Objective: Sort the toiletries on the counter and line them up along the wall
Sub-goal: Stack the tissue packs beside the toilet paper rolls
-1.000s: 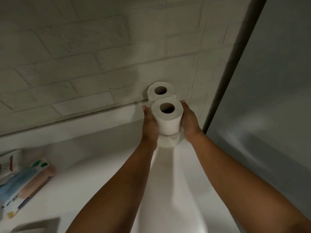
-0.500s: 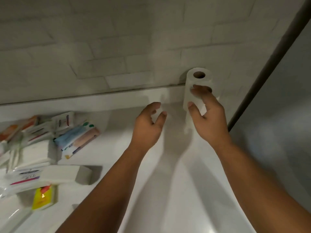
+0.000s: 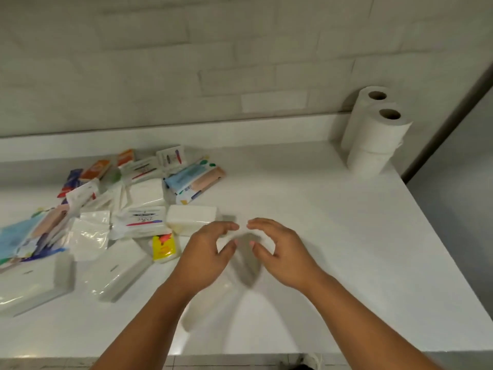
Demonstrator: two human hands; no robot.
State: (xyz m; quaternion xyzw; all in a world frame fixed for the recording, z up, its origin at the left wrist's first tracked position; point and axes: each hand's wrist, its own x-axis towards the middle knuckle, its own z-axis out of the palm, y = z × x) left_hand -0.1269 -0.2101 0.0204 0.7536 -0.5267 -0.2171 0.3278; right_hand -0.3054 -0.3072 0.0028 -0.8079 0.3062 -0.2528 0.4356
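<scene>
Stacked toilet paper rolls (image 3: 376,129) stand in the far right corner of the white counter (image 3: 320,222), against the brick wall. A loose pile of toiletries covers the left side: white soap bars (image 3: 190,218), a labelled white box (image 3: 142,221), a yellow sachet (image 3: 163,247), toothbrush packs (image 3: 194,180) and clear-wrapped white packets (image 3: 117,273). My left hand (image 3: 206,253) and my right hand (image 3: 277,249) hover side by side over the bare counter, right of the pile. Both have loosely curved fingers and hold nothing.
The counter's front edge (image 3: 240,355) runs along the bottom, with tiled floor below it. A grey panel (image 3: 458,169) borders the counter on the right. A low white ledge (image 3: 160,134) runs along the base of the wall.
My hands let go of the stacked rolls in the corner and drew back toward the middle of the counter. The view swung left, bringing the toiletry pile into sight.
</scene>
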